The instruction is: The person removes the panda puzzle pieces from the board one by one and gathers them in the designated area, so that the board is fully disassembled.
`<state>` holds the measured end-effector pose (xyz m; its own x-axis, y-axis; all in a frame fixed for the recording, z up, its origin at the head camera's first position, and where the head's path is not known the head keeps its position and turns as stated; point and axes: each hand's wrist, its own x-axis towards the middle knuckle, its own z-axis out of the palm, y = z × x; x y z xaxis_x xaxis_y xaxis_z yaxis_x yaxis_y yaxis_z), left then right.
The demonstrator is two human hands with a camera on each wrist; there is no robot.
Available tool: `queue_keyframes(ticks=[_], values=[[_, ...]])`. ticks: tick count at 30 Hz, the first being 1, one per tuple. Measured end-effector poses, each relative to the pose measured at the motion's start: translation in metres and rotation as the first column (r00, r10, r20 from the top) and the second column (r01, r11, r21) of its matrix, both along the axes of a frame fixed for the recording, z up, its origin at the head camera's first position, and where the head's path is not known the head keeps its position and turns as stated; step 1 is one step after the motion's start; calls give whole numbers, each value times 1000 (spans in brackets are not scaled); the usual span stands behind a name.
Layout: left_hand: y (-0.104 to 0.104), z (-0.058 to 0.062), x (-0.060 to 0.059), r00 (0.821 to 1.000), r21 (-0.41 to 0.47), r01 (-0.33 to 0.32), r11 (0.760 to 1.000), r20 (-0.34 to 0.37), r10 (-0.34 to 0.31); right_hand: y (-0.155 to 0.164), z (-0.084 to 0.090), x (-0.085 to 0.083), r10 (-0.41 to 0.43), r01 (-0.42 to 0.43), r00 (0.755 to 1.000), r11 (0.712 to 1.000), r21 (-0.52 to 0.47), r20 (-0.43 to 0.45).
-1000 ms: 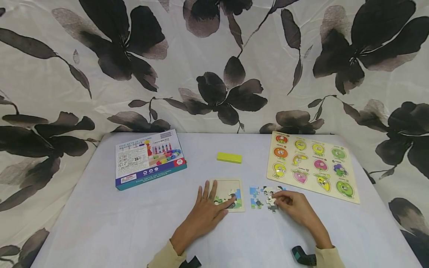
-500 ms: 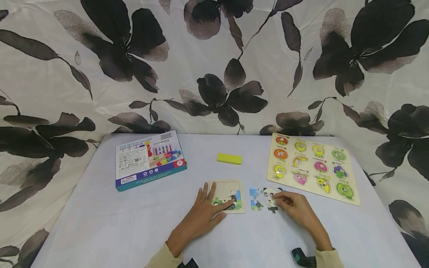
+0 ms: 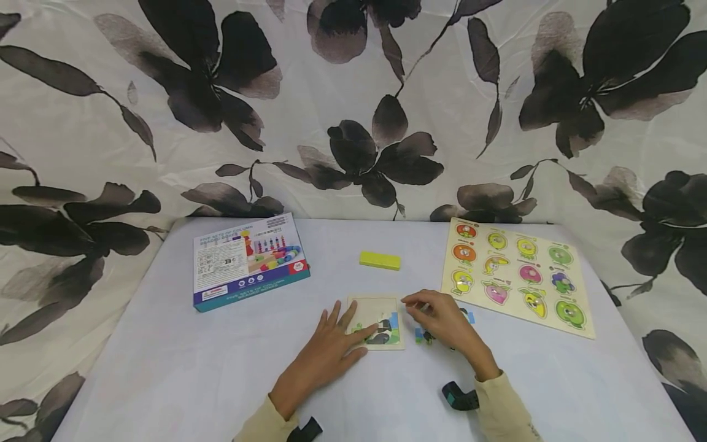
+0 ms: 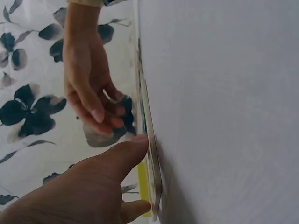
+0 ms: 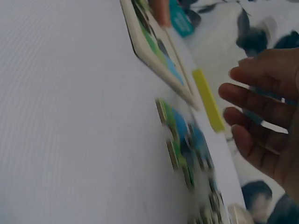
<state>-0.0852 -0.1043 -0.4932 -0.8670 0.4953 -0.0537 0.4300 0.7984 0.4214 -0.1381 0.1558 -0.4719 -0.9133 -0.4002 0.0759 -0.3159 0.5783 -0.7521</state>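
Left hand (image 3: 326,353): lies flat, fingers spread and straight, over the left half of the small puzzle tray (image 3: 386,304); fingertips rest on its surface, and in the left wrist view the thumb (image 4: 124,158) touches the tray's edge.
Puzzle tray: sits on the counter (image 3: 166,368) near the front middle; a few pieces are in place along its lower right; the left part is hidden under the fingers.
Right hand (image 3: 439,319): just right of the tray's upper corner, fingers curled and drawn together toward the thumb; whether a piece sits between the fingertips I cannot tell, since the back of the hand hides it, and the right wrist view shows only loosely bent fingers (image 5: 261,100) held off the counter.
Loose puzzle pieces (image 3: 421,336): on the counter right of the tray, mostly covered by the right hand; only blue and green slivers peek out; blurred in the right wrist view.
Yellow block (image 3: 380,260): behind the tray, apart from it.
Blue box (image 3: 248,261): far left, print too small to read.
Fruit peg board (image 3: 516,273): far right, flat on the counter.
Wrists: dark straps show at both cuffs, the left one partly cut off by the frame edge.
Backdrop: floral cloth (image 3: 353,104) hangs behind the counter.
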Motion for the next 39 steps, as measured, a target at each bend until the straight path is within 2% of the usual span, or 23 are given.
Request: queue_keyframes(ticks=[5,11,23,30,35,39], values=[[0,3,-3,1000,-14,8,1000,10,-7,-21,-6,-7,116,-115,993,990,78,-12],[0,2,-4,1000,-38,19,999,15,-19,-28,-10,-8,118,-117,993,983,140,-2],[-2,2,-4,1000,-48,23,999,21,-22,-30,-10,-9,131,-132,991,986,103,21],[-1,-1,-4,1000,-38,26,999,7,-26,-29,-9,-10,137,-135,990,988,73,-19],[-1,-1,-4,1000,-23,25,999,-7,-26,-28,-8,-9,120,-124,991,991,53,62],[-1,-1,-3,1000,-19,20,1000,-9,-20,-27,-9,-9,125,-128,988,991,35,92]])
